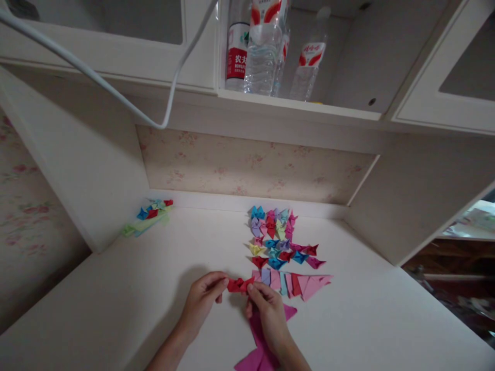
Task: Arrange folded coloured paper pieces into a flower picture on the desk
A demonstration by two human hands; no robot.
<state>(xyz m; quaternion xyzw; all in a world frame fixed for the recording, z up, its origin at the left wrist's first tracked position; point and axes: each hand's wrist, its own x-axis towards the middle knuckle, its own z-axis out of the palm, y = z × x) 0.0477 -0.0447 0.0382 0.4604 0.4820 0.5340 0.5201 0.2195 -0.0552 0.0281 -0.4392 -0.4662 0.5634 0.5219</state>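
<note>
A small red folded-paper piece (pixel 240 285) is held up between my two hands above the white desk. My left hand (pixel 204 296) pinches its left end between thumb and fingers. At the other end, my right hand (pixel 266 306) grips it with the thumb on top. Under my right hand lies a magenta folded-paper shape (pixel 257 358), partly covered by the hand and wrist. Just beyond my hands is a row of flat folded strips (pixel 296 285) in pink, lilac, blue and red. Several small coloured paper folds (pixel 278 252) stand in rows behind that.
More folded papers (pixel 152 214) lie at the desk's back left, by the side panel. Overhead, a shelf (pixel 301 105) holds several plastic bottles (pixel 263 56). A white cable (pixel 116 95) hangs down in front of the cabinet. The white desk (pixel 154 278) spreads beneath my hands.
</note>
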